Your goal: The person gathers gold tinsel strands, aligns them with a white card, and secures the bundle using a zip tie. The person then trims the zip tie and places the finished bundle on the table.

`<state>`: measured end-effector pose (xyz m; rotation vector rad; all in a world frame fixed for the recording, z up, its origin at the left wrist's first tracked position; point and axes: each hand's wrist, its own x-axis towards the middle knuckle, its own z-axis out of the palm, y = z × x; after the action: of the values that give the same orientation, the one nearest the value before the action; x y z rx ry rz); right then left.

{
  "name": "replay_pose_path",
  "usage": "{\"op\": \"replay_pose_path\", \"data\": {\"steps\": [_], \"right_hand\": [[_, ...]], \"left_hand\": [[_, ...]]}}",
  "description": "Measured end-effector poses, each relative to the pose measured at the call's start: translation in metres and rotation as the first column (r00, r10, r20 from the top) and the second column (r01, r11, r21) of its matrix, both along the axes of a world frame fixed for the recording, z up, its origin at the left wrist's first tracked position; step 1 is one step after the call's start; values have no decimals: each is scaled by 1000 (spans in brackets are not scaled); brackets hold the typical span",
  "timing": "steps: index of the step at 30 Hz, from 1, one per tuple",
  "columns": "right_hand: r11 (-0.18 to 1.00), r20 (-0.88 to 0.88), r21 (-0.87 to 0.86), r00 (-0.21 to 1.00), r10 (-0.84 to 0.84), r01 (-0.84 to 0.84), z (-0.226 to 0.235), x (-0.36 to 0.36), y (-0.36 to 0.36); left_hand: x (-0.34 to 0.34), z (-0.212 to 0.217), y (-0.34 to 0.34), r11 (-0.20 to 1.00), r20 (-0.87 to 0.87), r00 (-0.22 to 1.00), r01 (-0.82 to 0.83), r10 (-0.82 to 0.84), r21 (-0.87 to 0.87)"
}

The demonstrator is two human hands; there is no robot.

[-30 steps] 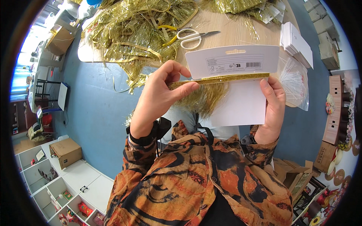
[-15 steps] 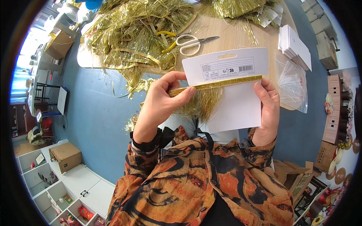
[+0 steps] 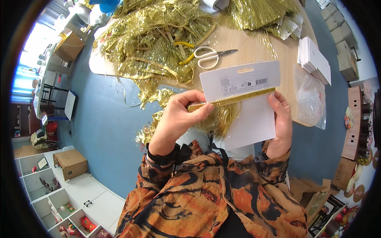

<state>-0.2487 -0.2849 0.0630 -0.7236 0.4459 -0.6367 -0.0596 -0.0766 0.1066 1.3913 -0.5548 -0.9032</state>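
Observation:
Between my hands is a white hang card (image 3: 251, 125), folded, with a hang slot and a printed panel on its upper flap. A gold tinsel fringe (image 3: 223, 121) lies against it, its flat glittery band (image 3: 243, 97) running along the fold and its strands hanging down on the left part. My left hand (image 3: 176, 119) is closed on the band's left end, thumb on top. My right hand (image 3: 282, 121) pinches the card's right edge near the band's other end; its fingers behind the card are partly hidden.
A heap of gold tinsel (image 3: 151, 43) covers the table's left side, with white-handled scissors (image 3: 208, 57) and a yellow-handled tool (image 3: 186, 59) beside it. On the right are stacked white cards (image 3: 315, 59) and a clear bag of thin white fasteners (image 3: 311, 97). More tinsel fringe (image 3: 260, 16) lies at the back.
The whole view has shifted slightly, so the table sits lower and farther right. The card's upper flap tips back a little more. Both hands keep their hold.

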Motion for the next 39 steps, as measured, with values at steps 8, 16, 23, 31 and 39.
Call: {"op": "replay_pose_path", "data": {"steps": [8, 16, 23, 31, 39], "right_hand": [[986, -314, -102, 945, 96, -135, -13, 28, -18], [273, -96, -962, 907, -411, 22, 41, 20, 46], [653, -103, -757, 981, -164, 30, 50, 10, 77], [813, -236, -583, 956, -172, 2, 41, 12, 61], [740, -140, -625, 896, -420, 249, 36, 16, 19]], "left_hand": [[-4, 1, -1, 997, -67, 998, -26, 21, -68], [-32, 17, -14, 978, 376, 903, -180, 206, -104], [-48, 35, -22, 972, 584, 801, 10, 132, -234], [-39, 39, -22, 991, 602, 796, 120, -64, -52], [14, 17, -9, 996, 694, 718, -84, 54, 9]]}}
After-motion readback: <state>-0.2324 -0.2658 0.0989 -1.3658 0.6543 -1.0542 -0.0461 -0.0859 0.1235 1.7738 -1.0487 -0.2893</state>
